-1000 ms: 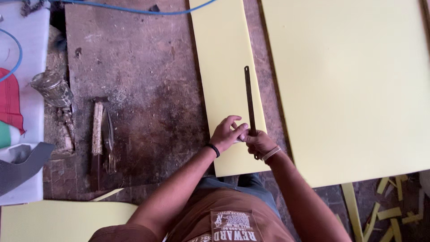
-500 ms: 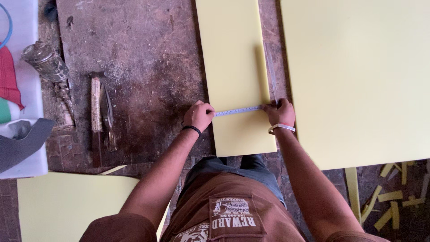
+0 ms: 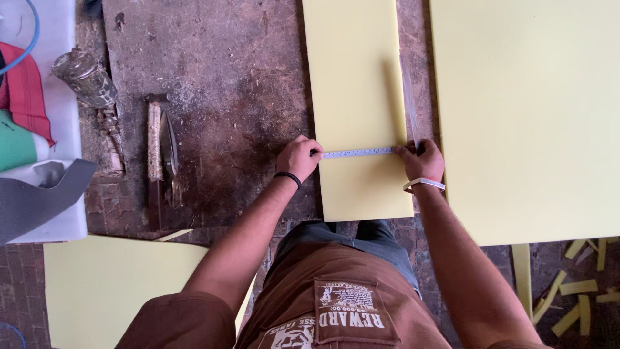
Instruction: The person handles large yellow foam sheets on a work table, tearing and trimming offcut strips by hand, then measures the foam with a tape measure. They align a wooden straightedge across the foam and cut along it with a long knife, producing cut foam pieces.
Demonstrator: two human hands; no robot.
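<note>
- We see our left hand (image 3: 298,156) pinching one end of a metal ruler (image 3: 357,153) at the left edge of the narrow yellow foam strip (image 3: 355,97); fingers curled shut on it
- Our right hand (image 3: 423,161), at three o'clock from it, pins the other end, fingers closed
- At nine o'clock lie shears (image 3: 169,155); a larger yellow foam sheet (image 3: 529,110) at three o'clock

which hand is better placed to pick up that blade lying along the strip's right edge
Right, probably. The right hand pins the tape at the strip's right edge, beside the blade. The left hand holds the opposite edge.
</note>
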